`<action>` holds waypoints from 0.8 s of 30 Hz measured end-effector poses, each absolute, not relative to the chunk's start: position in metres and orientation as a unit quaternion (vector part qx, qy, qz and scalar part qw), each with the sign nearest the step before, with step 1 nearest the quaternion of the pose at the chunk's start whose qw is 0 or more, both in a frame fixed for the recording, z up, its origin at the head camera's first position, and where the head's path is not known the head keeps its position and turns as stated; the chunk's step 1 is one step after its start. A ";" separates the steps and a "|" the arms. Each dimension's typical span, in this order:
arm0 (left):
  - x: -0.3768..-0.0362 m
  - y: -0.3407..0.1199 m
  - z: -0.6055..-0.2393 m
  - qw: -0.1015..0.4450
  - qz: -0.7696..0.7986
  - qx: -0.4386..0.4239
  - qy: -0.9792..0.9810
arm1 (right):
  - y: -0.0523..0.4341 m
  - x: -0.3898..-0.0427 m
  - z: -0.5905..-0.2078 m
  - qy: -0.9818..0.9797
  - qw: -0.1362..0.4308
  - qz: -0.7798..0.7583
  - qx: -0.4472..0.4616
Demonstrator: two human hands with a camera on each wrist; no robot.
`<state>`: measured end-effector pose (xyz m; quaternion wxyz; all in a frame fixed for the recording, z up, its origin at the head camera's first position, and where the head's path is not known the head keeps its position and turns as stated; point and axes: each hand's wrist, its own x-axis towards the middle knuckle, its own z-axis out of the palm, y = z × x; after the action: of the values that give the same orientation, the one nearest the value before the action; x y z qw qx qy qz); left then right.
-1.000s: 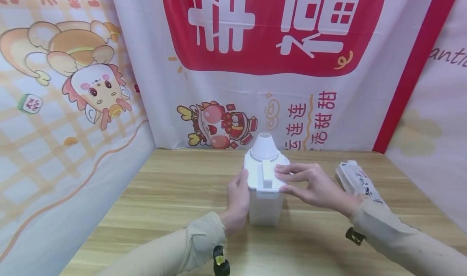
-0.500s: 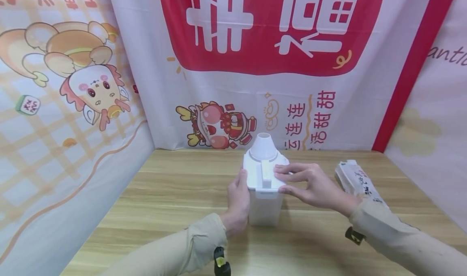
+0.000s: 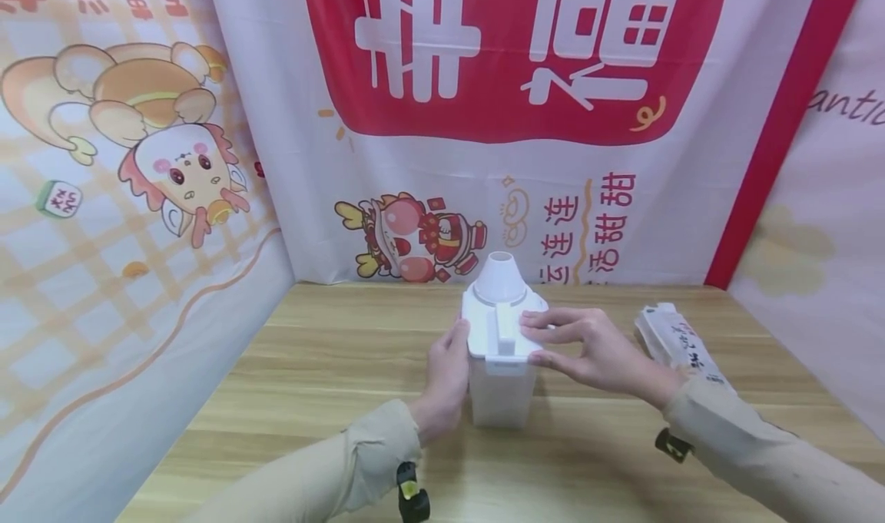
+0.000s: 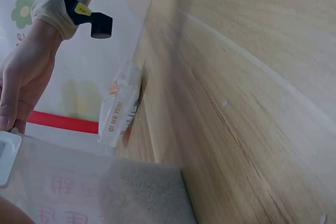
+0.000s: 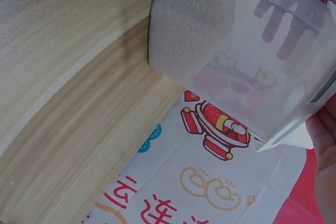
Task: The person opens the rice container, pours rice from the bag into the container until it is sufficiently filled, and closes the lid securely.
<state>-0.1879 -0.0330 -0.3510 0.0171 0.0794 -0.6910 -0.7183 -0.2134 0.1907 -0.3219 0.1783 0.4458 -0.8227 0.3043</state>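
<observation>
A translucent plastic storage container (image 3: 502, 396) stands upright on the table, pale rice-like grains (image 5: 189, 30) filling its lower part. Its white lid (image 3: 484, 327) bears a cone-shaped spout (image 3: 501, 279) and a raised bar. My left hand (image 3: 442, 377) lies against the container's left side, thumb up near the lid; in the right wrist view its straight fingers (image 5: 287, 38) show through the wall. Extended fingers of my right hand (image 3: 588, 350) press on the right part of the lid, with the thumb at the front corner. In the left wrist view that thumb (image 4: 8, 111) touches the lid edge.
A white printed bag (image 3: 681, 342) lies on the table behind my right forearm. The wooden table (image 3: 346, 354) meets printed cloth walls (image 3: 429, 158) at the back and sides. A few tiny pale bits (image 4: 225, 103) lie on the wood.
My left wrist and forearm have shifted slightly left, with the hand still against the container. The right hand, container and bag stay where they were.
</observation>
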 end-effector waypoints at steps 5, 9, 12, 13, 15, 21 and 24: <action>-0.189 -0.038 -0.351 0.012 -0.721 0.070 -0.689 | 0.190 -0.212 -0.321 -0.827 0.173 0.303 0.440; -0.190 -0.039 -0.350 0.012 -0.715 0.071 -0.695 | 0.190 -0.213 -0.322 -0.829 0.173 0.305 0.435; -0.191 -0.039 -0.349 0.010 -0.714 0.069 -0.697 | 0.191 -0.212 -0.323 -0.830 0.175 0.307 0.433; -0.191 -0.039 -0.349 0.009 -0.714 0.068 -0.697 | 0.191 -0.212 -0.323 -0.830 0.175 0.307 0.431; -0.192 -0.039 -0.350 0.007 -0.714 0.065 -0.697 | 0.192 -0.212 -0.324 -0.830 0.176 0.308 0.429; -0.194 -0.042 -0.352 0.004 -0.719 0.048 -0.693 | 0.193 -0.213 -0.328 -0.824 0.183 0.315 0.433; -0.194 -0.044 -0.352 0.002 -0.723 0.039 -0.689 | 0.193 -0.214 -0.329 -0.823 0.184 0.317 0.434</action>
<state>-0.1944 -0.0439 -0.3517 0.0015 0.0393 -0.6892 -0.7235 -0.2140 0.1926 -0.3291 0.1838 0.4335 -0.8233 0.3169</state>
